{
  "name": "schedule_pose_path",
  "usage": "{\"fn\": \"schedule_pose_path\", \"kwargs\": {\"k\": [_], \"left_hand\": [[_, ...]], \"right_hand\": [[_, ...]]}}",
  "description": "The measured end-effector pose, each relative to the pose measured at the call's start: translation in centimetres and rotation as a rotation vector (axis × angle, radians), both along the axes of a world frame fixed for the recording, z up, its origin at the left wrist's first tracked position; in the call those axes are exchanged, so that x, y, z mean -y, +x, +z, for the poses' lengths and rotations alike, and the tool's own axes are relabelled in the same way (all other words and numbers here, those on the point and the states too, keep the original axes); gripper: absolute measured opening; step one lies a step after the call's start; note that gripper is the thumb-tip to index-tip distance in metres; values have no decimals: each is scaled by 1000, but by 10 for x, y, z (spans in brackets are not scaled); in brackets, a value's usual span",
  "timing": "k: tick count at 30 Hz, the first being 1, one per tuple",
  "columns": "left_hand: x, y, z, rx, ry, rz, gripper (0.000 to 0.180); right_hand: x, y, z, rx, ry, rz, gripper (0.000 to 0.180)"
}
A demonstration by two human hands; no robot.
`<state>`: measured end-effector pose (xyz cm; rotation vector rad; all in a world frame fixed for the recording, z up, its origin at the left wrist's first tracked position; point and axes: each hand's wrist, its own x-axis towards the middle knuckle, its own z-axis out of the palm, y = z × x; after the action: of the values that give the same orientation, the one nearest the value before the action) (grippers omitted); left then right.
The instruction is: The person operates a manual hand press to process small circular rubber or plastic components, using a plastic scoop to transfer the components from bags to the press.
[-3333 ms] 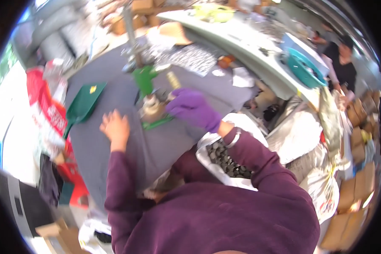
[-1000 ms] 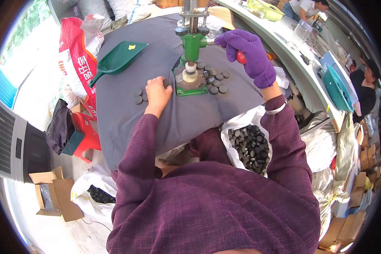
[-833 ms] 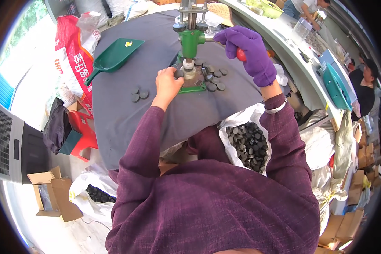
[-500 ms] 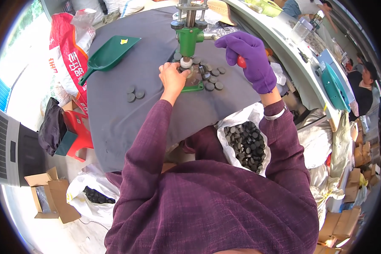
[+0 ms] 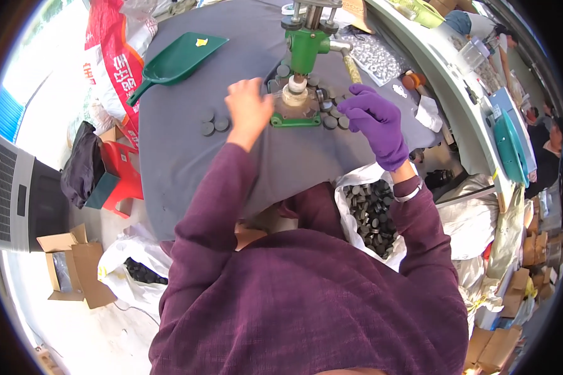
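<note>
A green hand press (image 5: 304, 53) stands on the grey-covered table, a white collar (image 5: 296, 85) at the lower end of its ram. My bare left hand (image 5: 250, 107) is just left of the press base (image 5: 297, 120), its fingers spread and holding nothing visible. In a purple glove, my right hand (image 5: 376, 125) has its fingers curled around the lower end of the press lever (image 5: 352, 67), which slants down from the press. The lever's red knob is hidden. Black round discs (image 5: 330, 121) lie around the base, with several more discs (image 5: 214, 125) to the left.
A green dustpan (image 5: 184, 57) lies at the table's far left. Open white sacks (image 5: 350, 215) of black discs stand by my right leg and at the lower left (image 5: 116, 259). A clear bag of small pieces (image 5: 375, 57) lies behind the lever. A red stool (image 5: 120, 172) is on the left.
My left hand has drawn back from the press base and its fingers have opened. The lever has swung down with my right hand, and the whole view has shifted a little.
</note>
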<state>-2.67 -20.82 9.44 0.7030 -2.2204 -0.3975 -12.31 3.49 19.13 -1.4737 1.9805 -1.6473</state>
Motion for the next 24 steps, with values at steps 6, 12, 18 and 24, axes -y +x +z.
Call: {"fn": "schedule_pose_path", "kwargs": {"k": [6,12,18,24], "left_hand": [[49,79,-4,344,-96,393,36],[62,79,-5,539,34,328,25],[24,40,0,90,-76,4,25],[-22,-13,6,-64,-36,-183,46]], "right_hand": [[5,3,7,34,-44,25,12],[6,14,49,66,-31,43,17],[17,-5,90,-24,-114,121,30],[19,-3,93,41,-130,135,31]]}}
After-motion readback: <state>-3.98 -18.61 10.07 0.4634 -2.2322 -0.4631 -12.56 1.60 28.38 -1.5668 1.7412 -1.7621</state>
